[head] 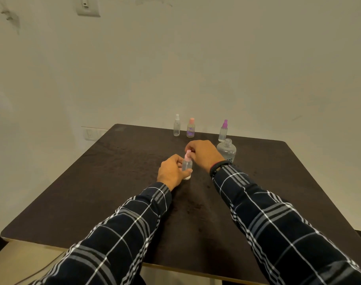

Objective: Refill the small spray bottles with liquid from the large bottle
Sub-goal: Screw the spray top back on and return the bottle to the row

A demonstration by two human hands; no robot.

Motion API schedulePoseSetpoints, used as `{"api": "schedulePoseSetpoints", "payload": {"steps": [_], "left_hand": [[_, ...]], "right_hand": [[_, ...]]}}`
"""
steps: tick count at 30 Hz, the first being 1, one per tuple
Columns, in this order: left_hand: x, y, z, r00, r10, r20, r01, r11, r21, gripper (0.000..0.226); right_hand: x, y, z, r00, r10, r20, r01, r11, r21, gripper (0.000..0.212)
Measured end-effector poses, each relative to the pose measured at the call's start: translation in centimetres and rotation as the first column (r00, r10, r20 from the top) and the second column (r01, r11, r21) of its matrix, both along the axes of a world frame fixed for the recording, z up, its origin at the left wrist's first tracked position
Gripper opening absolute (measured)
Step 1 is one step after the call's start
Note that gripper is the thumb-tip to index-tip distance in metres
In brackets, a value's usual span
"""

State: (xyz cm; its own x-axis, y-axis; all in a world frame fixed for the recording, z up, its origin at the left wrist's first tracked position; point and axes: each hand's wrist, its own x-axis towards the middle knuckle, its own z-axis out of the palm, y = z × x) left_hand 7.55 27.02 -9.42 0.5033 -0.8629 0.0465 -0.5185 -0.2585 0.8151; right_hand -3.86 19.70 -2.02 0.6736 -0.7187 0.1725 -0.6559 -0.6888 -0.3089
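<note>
A small clear spray bottle [187, 165] with a pink spray top [188, 154] stands upright on the dark table [113, 182] near its middle. My left hand [172, 171] grips the bottle's body from the left. My right hand [202, 154] pinches the pink top from above. The large clear bottle [227, 150] stands uncapped just right of my right hand. Three more small bottles stand along the far edge: a white-topped one [176, 126], a peach-capped one [190, 128] and a purple-topped one [223, 131].
The table meets a plain wall at its far edge. A wall socket [91, 133] sits low on the wall beyond the table's far left corner. A cable [42, 268] runs across the floor at the lower left.
</note>
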Motion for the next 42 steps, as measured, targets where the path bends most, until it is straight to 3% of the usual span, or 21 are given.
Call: {"api": "schedulePoseSetpoints", "payload": {"steps": [1, 3, 5, 8, 11, 13, 15, 17, 19, 21, 23, 28, 34, 37, 42], "left_hand": [[0.0, 0.0, 0.1, 1.0, -0.004, 0.006, 0.003, 1.0, 0.005, 0.033], [0.0, 0.1, 0.2, 1.0, -0.01, 0.015, 0.009, 1.0, 0.018, 0.032], [0.1, 0.1, 0.2, 1.0, -0.017, 0.013, 0.017, 0.999, 0.032, 0.031], [0.1, 0.0, 0.2, 1.0, -0.015, 0.0, 0.015, 1.0, 0.02, 0.029], [0.1, 0.0, 0.1, 1.0, -0.018, -0.005, 0.018, 1.0, -0.001, 0.031], [0.1, 0.0, 0.1, 1.0, -0.017, -0.016, 0.017, 1.0, -0.007, 0.031], [0.1, 0.1, 0.1, 1.0, -0.018, -0.017, 0.018, 1.0, -0.008, 0.03], [0.1, 0.1, 0.2, 1.0, -0.023, -0.013, 0.023, 1.0, 0.003, 0.03], [0.2, 0.1, 0.2, 0.999, -0.028, -0.015, 0.028, 1.0, 0.007, 0.029], [0.2, 0.1, 0.2, 0.999, -0.028, -0.018, 0.028, 1.0, 0.005, 0.029], [0.2, 0.1, 0.2, 0.999, -0.026, -0.018, 0.026, 1.0, 0.005, 0.029], [0.2, 0.1, 0.2, 1.0, -0.029, -0.004, 0.029, 1.0, 0.009, 0.029], [0.2, 0.2, 0.4, 0.999, -0.048, 0.009, 0.048, 0.999, 0.012, 0.027], [0.3, 0.3, 0.3, 0.999, -0.044, -0.004, 0.044, 0.999, 0.005, 0.027], [0.4, 0.1, 0.2, 0.999, -0.05, -0.007, 0.05, 0.999, 0.003, 0.028]], "right_hand": [[0.1, 0.1, 0.1, 0.999, -0.046, -0.021, 0.046, 0.999, -0.012, 0.015], [0.0, 0.3, -0.1, 0.985, -0.151, -0.08, 0.144, 0.986, -0.088, 0.04], [-0.4, 0.7, -0.5, 0.977, -0.212, -0.028, 0.208, 0.972, -0.111, 0.061], [-1.2, 0.6, -0.8, 0.986, -0.081, 0.145, 0.071, 0.995, 0.073, 0.048], [-1.6, 0.6, -0.8, 0.991, 0.063, 0.118, -0.087, 0.974, 0.208, 0.048], [-1.3, 0.8, -1.0, 0.993, 0.019, 0.119, -0.042, 0.98, 0.196, 0.036], [-1.1, 0.9, -1.1, 0.993, -0.089, 0.08, 0.074, 0.982, 0.173, 0.009], [-1.2, 1.1, -1.4, 0.985, -0.17, 0.013, 0.168, 0.98, 0.11, 0.024], [-1.4, 1.1, -1.8, 0.976, -0.207, 0.067, 0.202, 0.977, 0.07, 0.029], [-1.3, 1.1, -1.8, 0.968, -0.192, 0.164, 0.165, 0.973, 0.163, 0.028], [-1.0, 0.8, -1.7, 0.973, -0.139, 0.187, 0.089, 0.964, 0.252, 0.041], [-0.3, 0.8, -2.4, 0.989, -0.101, 0.112, 0.072, 0.968, 0.239, 0.029], [-0.5, 0.7, -2.8, 0.966, -0.196, 0.17, 0.15, 0.956, 0.252, 0.018], [-0.4, 0.6, -2.9, 0.974, -0.203, 0.1, 0.176, 0.956, 0.233, 0.028], [-1.0, 0.3, -3.0, 0.968, -0.135, 0.21, 0.058, 0.94, 0.336, 0.038]]}}
